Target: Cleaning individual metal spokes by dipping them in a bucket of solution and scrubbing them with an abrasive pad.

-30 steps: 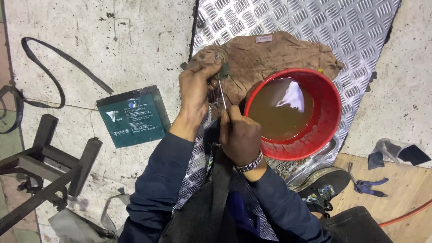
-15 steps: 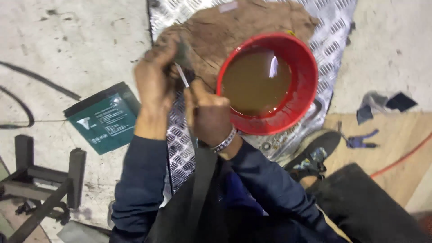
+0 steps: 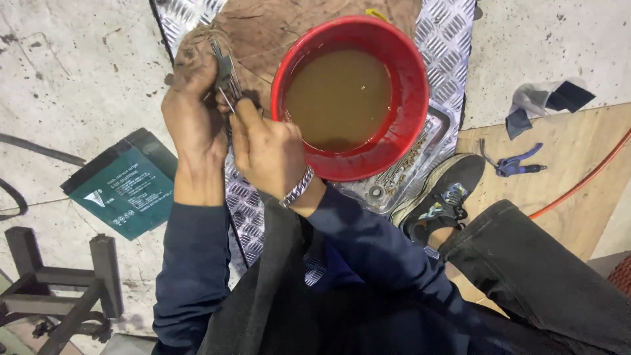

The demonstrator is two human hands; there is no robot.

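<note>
Concrete floor (image 3: pixel 79 72), stained and cracked, fills the left and top right; a plywood sheet (image 3: pixel 565 197) covers the right side. Metal checker plate (image 3: pixel 453 39) lies on the floor at centre, running from the top edge down under the person. Brown dirty cloth (image 3: pixel 276 26) spread on the plate's top part. Red plastic basin (image 3: pixel 345 98) sits on the plate, partly over the cloth, holding murky brown water. Person crouched, dark blue sleeves, black trousers, one dark sneaker (image 3: pixel 440 194) planted at the plate's right edge just beside the basin. Dark metal stool frame (image 3: pixel 59 289) bottom left on the floor. Green-topped rectangular battery (image 3: pixel 125 184) on the floor left of the plate, near the left forearm. Grey-black rag (image 3: pixel 549 102) on the floor at right, blue-handled pliers (image 3: pixel 516 164) below it on the plywood, orange cable (image 3: pixel 591 174) crossing the plywood's right edge. Clear shallow tray with small metal parts (image 3: pixel 407 171) tucked under the basin's lower right rim. Both hands together, just left of the basin over the cloth: left hand (image 3: pixel 194 112) closed around a small thin metal tool (image 3: pixel 227 75), right hand (image 3: pixel 266 148), metal bracelet on wrist, pinching the tool's lower end. What kind of tool it is cannot be told.
</note>
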